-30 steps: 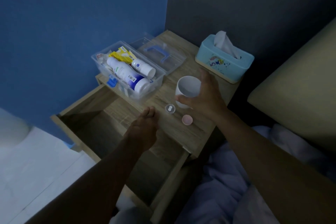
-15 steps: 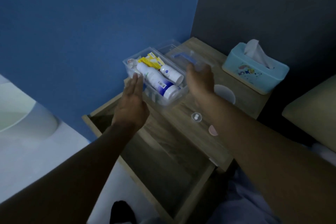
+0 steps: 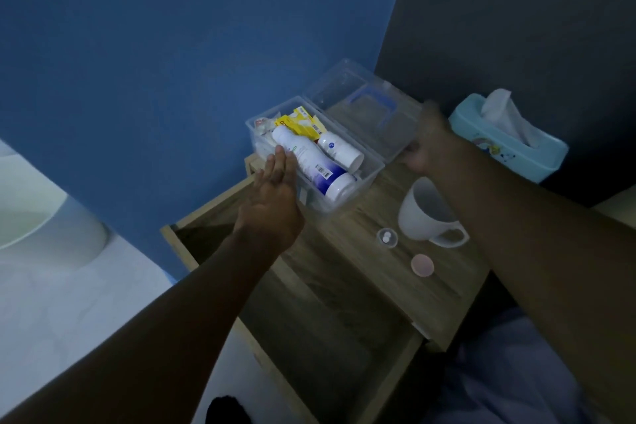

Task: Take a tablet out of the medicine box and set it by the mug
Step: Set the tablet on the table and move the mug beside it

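Note:
The clear medicine box (image 3: 345, 205) stands open on the wooden nightstand (image 3: 444, 306), with a white spray bottle (image 3: 311, 161), a smaller white bottle (image 3: 340, 150) and a yellow packet (image 3: 298, 122) inside. Its hinged lid (image 3: 358, 106) with a blue handle lies back behind it. My left hand (image 3: 275, 194) rests flat against the box's left wall. My right hand (image 3: 430, 143), blurred, grips the lid's right end. A white mug (image 3: 418, 218) stands right of the box. Beside it a tiny clear cup (image 3: 387, 237) holds two white tablets.
A round pink cap (image 3: 422, 265) lies in front of the mug. A light blue tissue box (image 3: 502, 153) stands at the back right. The nightstand drawer (image 3: 309, 313) is pulled out below my left arm. Blue and dark walls meet behind the nightstand.
My right hand left the mug and crossed to the lid's right end. My left hand rose from the nightstand front to the box's left wall. The camera turned left.

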A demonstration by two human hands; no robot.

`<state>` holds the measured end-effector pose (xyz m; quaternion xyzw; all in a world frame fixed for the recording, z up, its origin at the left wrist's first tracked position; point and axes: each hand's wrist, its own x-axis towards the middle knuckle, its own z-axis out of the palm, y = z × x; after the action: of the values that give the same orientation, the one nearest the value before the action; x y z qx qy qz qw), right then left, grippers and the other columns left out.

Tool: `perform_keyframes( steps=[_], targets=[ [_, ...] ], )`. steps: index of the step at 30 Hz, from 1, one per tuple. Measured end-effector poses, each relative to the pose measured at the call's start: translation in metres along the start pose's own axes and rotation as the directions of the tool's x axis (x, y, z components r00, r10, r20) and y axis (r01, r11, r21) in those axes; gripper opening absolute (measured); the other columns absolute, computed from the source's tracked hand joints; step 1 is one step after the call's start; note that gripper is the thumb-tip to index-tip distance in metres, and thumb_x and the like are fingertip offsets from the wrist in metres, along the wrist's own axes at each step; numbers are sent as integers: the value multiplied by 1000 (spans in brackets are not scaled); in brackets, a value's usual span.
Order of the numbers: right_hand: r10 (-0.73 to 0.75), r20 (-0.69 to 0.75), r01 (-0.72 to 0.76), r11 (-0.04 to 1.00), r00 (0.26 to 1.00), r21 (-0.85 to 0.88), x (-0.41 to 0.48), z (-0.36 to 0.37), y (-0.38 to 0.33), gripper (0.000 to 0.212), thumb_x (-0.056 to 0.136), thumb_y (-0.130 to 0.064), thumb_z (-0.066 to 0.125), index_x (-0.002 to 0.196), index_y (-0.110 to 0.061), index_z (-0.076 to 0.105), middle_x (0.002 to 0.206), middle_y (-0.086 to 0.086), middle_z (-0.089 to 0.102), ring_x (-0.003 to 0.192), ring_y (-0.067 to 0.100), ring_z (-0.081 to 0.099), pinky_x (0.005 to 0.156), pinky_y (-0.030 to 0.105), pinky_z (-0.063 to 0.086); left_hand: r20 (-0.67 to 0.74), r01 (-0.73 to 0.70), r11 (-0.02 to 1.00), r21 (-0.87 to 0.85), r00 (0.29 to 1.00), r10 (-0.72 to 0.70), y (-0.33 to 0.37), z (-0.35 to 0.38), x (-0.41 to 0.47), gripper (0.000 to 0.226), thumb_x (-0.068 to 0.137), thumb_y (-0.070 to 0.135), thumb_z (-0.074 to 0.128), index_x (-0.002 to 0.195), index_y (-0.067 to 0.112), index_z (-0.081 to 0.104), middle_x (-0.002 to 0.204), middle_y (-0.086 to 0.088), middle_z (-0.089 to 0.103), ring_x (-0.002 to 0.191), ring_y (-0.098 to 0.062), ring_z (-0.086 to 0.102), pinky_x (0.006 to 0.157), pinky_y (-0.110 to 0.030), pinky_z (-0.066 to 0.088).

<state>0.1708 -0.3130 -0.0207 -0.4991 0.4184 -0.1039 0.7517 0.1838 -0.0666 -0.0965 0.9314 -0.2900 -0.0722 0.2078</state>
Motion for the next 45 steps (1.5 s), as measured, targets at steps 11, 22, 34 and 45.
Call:
perform_keyframes(
  steps=[11,22,34,45],
  targets=[
    [-661,40,539,573,749,-618,-62,20,36,48,100,-47,45,130,-11,56,129,16,58,110,22,57,85,26,42,-19,5,999,-48,1000,-6,-4,-25,-6,73,90,11,50,154,13,14,163,-7,10,149,-25,7,121,-40,11],
    [-642,432,549,-21,633,-836,-85,22,101,81,78,-51,65,149,-25,37,153,9,35,139,30,37,112,48,32,-111,171,979,-112,977,-183,-21,-14,-21,67,94,25,50,151,10,20,159,-11,22,147,-27,18,118,-44,22],
    [-409,669,582,-332,621,-743,-43,46,93,68,98,-55,40,159,-33,19,170,2,11,156,28,9,124,50,11,-190,182,958,-220,956,-225,-32,3,3,45,91,36,56,132,19,48,129,-6,55,111,-25,58,90,-45,51],
    [-387,687,567,-388,615,-727,-46,44,95,69,97,-49,41,159,-37,13,170,3,7,157,30,5,123,52,9,-198,178,877,-447,936,-291,-27,9,7,36,88,40,62,117,20,57,110,-1,63,91,-11,58,77,-33,52]
  ],
)
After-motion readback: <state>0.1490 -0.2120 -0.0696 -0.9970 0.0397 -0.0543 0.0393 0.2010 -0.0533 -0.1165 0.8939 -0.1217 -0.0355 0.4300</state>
